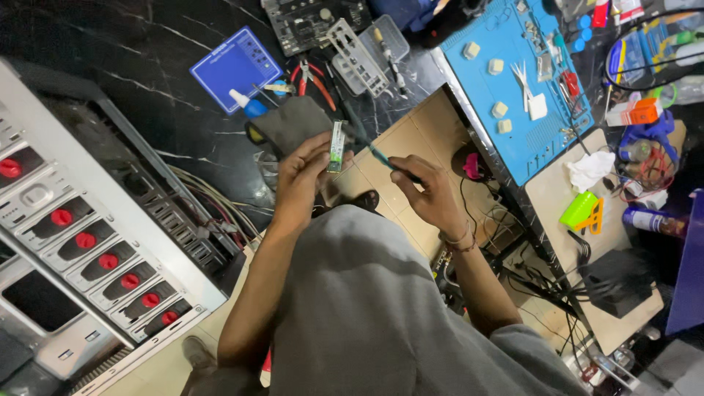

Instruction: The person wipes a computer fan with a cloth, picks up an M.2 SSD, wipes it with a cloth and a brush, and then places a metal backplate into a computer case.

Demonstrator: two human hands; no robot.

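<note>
Green and narrow, the little circuit card [336,146] sits upright in my left hand [302,178], fingers clamped on its long edges, just above centre frame. It looks light, thin and stiff, and I judge it fragile at the gold end and chips, so the bare side edges are the place to grip. My right hand [431,192] has its fingers pinched together on a slim teal-handled tool [381,156], whose tip points toward 10 o'clock, at the card. Below both lies my grey-clothed knee.

At 12 o'clock from the card a blue square mat [236,67] with white print lies on the black marble-look table [147,51]; red-handled pliers [312,77] lie beside it. Toward 2 o'clock a long blue work mat [513,139] carries pale cubes. At 3 o'clock, an orange box [644,110] and a bright green plastic piece [579,210]. At 8 o'clock, an open silver computer case [95,242] shows red round knobs.
</note>
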